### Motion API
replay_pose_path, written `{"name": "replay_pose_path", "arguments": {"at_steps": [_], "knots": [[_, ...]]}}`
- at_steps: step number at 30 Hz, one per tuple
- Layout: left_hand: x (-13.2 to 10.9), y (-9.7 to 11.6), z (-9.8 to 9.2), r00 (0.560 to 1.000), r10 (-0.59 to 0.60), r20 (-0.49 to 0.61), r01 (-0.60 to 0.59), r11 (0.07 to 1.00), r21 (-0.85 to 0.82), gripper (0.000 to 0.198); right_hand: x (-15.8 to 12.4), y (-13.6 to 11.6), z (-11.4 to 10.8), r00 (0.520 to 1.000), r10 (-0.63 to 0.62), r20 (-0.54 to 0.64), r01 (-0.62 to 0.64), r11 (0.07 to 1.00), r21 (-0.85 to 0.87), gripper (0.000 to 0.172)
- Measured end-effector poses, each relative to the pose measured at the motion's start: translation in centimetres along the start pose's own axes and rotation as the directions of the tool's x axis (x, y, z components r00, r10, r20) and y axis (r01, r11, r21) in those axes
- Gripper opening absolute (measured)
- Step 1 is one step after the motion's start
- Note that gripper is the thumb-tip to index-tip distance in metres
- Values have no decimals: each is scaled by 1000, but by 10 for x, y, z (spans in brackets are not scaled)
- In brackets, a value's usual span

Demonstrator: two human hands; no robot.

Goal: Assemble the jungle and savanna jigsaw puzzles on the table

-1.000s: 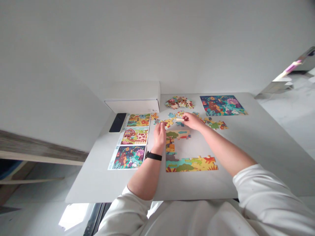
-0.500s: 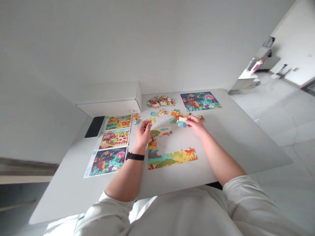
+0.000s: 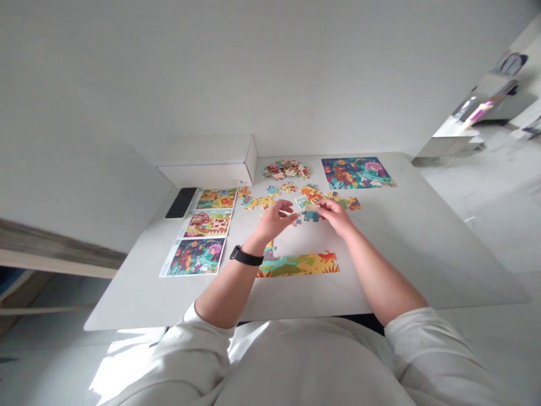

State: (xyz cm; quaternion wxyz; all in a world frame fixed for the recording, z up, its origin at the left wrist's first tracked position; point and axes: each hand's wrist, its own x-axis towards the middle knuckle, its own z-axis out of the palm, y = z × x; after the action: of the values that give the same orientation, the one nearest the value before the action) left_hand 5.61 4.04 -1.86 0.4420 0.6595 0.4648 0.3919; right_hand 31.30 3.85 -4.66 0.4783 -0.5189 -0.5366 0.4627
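Left hand (image 3: 274,221) now across jigsaw border (image 3: 298,265)

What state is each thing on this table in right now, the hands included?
Left hand: open, fingers extended, holding nothing visible
Right hand: pinching a cream jigsaw piece
Partly assembled jigsaw puzzle: unfinished, bottom strip joined
Heap of jigsaw pieces: piled, unsorted
Square jungle picture: flat, whole
Black phone: flat, screen dark
White box: closed
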Motion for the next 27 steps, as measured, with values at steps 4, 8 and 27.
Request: {"name": "replay_pose_path", "arguments": {"at_steps": [4, 8, 27], "knots": [[3, -4, 25, 999, 41, -30, -39, 998, 54, 41, -7, -1, 13, 997, -21, 76, 21, 1000, -8, 48], [2, -15, 30, 998, 53, -34, -54, 998, -35, 23, -12, 1, 20, 989, -48, 141, 57, 997, -60, 44], [2, -5, 11, 971, -237, -40, 213, 924, -318, 31, -20, -3, 15, 740, -610, 283, 654, 556, -513, 46]]}}
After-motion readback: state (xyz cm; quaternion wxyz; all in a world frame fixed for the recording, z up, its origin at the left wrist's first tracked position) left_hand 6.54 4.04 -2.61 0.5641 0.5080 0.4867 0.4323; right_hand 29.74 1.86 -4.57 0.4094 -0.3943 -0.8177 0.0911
